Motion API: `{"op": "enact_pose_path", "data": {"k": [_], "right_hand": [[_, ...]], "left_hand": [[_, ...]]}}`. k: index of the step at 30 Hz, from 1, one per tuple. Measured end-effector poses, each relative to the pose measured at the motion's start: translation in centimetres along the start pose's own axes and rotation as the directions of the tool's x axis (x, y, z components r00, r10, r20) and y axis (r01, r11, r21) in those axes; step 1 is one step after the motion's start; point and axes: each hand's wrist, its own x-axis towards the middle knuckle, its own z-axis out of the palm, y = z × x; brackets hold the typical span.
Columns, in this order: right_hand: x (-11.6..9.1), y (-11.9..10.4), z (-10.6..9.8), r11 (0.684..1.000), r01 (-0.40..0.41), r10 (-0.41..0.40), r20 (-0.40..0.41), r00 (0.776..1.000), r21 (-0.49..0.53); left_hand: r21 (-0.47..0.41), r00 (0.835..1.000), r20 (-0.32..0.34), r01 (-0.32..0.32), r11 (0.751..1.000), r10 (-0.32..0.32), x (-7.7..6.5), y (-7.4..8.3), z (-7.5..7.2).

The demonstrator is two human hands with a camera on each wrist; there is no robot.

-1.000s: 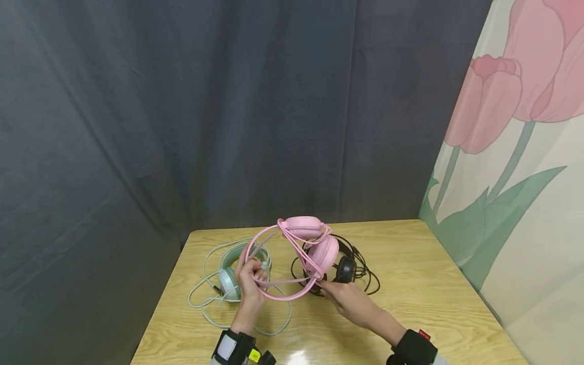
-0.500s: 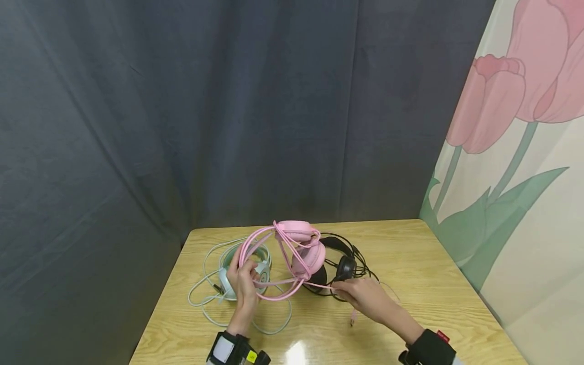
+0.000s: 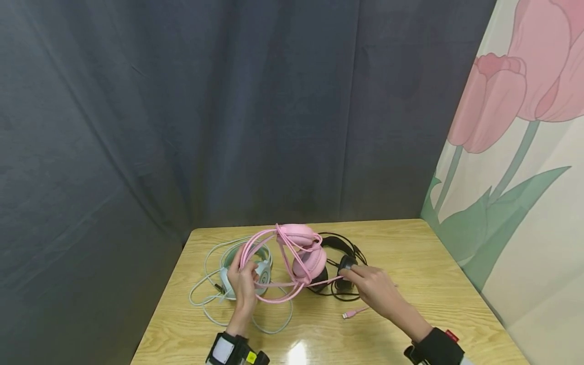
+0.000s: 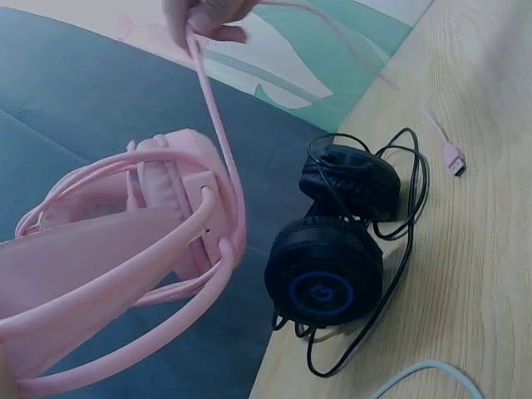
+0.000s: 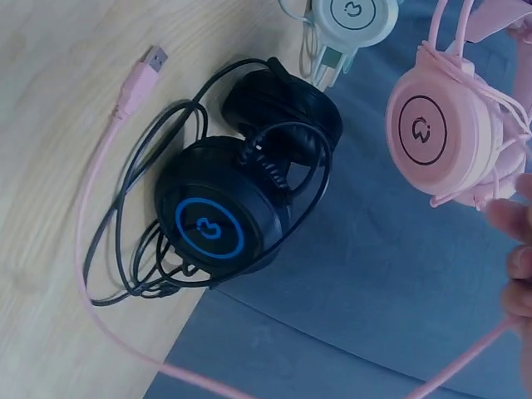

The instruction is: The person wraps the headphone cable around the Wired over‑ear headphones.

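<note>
Pink headphones are held above the table, their own cable wound around the ear cups and headband. My left hand grips the headband at its left side. My right hand pinches the pink cable to the right of the cups, drawing a stretch of it out straight. From that hand the cable's free end hangs down, with a pink USB plug near the table. In the right wrist view one pink ear cup shows a round logo. Only part of the left hand's grip is visible.
Black headphones with a loosely coiled black cable lie on the wooden table behind the right hand. Mint-green headphones lie at the left, their pale cable looped about them. A dark curtain hangs behind the table.
My right hand has moved right, away from the ear cups, pulling out a length of pink cable. The USB plug has come into view below it. The pink headphones have shifted slightly left and down.
</note>
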Motion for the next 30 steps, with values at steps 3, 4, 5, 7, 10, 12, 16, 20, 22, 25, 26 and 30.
{"op": "enact_pose_path", "data": {"k": [3, 4, 5, 7, 10, 12, 16, 20, 22, 25, 26, 30], "right_hand": [[0.6, 0.0, -0.1, 0.998, 0.058, -0.061, -0.119, 0.991, -0.029], [0.7, 0.0, -0.2, 0.997, 0.072, -0.077, -0.159, 0.984, -0.038], [0.9, 0.1, -0.3, 0.996, 0.079, -0.086, -0.194, 0.977, -0.044], [1.2, 0.2, -0.5, 0.995, 0.083, -0.095, -0.243, 0.965, -0.059], [1.5, 0.4, -0.8, 0.993, 0.09, -0.106, -0.263, 0.959, -0.072], [1.8, 0.4, -1.0, 0.991, 0.109, -0.125, -0.255, 0.959, -0.078], [2.3, 0.3, -1.0, 0.983, 0.162, -0.177, -0.241, 0.954, -0.084], [2.4, 0.1, -1.0, 0.981, 0.18, -0.191, -0.212, 0.958, -0.07], [2.4, 0.1, -0.9, 0.98, 0.186, -0.196, -0.214, 0.957, -0.065], [2.6, 0.2, -0.8, 0.979, 0.194, -0.205, -0.247, 0.947, -0.069], [2.6, 0.2, -0.8, 0.978, 0.194, -0.206, -0.261, 0.943, -0.074], [3.0, 0.3, -0.7, 0.978, 0.185, -0.204, -0.291, 0.935, -0.091]], "left_hand": [[0.026, 0.998, 0.069, 0.002, 1.0, -0.003, -0.1, 0.2, 0.1], [0.037, 0.995, 0.095, -0.002, 0.999, -0.002, -0.1, 0.2, 0.2], [0.054, 0.993, 0.121, -0.005, 0.999, -0.001, -0.1, 0.2, 0.2], [0.085, 0.985, 0.172, -0.015, 0.996, 0.0, -0.1, 0.3, 0.3], [0.114, 0.968, 0.251, -0.037, 0.993, 0.007, -0.2, 0.3, 0.4], [0.114, 0.954, 0.299, -0.043, 0.993, 0.008, -0.3, 0.2, 0.4], [0.108, 0.936, 0.351, -0.024, 0.994, -0.016, -0.3, 0.2, 0.3], [0.133, 0.919, 0.389, 0.01, 0.991, -0.061, -0.3, 0.4, 0.3], [0.135, 0.906, 0.414, 0.029, 0.99, -0.083, -0.4, 0.4, 0.4], [0.141, 0.886, 0.454, 0.03, 0.99, -0.091, -0.4, 0.3, 0.4], [0.145, 0.88, 0.467, 0.02, 0.989, -0.086, -0.5, 0.3, 0.4], [0.172, 0.837, 0.543, -0.041, 0.984, -0.061, -0.6, 0.3, 0.5]]}}
